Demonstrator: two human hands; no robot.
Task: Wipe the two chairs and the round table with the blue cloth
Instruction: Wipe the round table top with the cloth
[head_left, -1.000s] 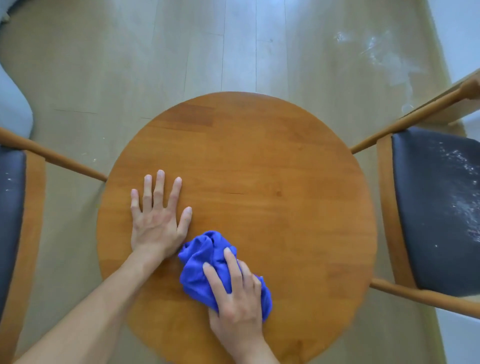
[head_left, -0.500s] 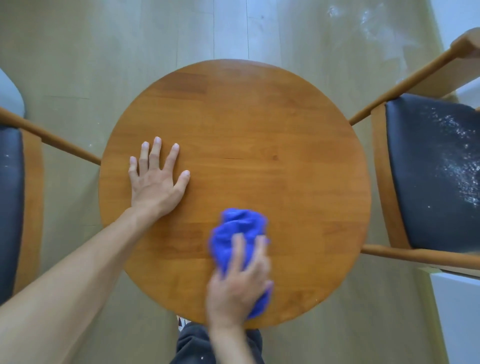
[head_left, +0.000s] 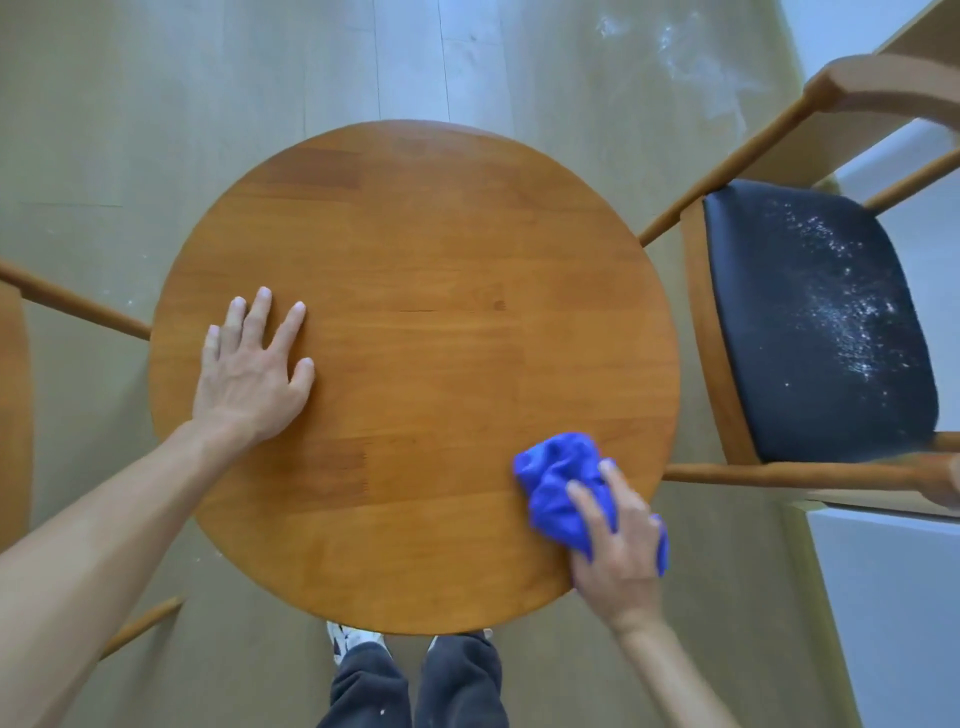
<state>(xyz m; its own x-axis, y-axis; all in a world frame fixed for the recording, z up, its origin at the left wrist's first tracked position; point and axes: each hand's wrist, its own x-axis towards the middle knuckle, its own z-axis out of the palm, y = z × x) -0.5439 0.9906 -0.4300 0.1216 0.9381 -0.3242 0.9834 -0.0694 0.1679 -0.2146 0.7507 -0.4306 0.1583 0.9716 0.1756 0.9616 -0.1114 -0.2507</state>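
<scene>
Your left hand (head_left: 249, 374) lies flat at nine o'clock, steadying the round table (head_left: 415, 260); your right hand (head_left: 618, 545) presses the bunched blue cloth (head_left: 556, 478) at four o'clock, fingers curled over it

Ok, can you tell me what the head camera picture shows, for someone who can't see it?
Seen from above, a right hand presses a blue cloth on a round wooden table near its edge, while the left hand lies flat on it. A chair beside the table has white specks on its dark seat.
</scene>
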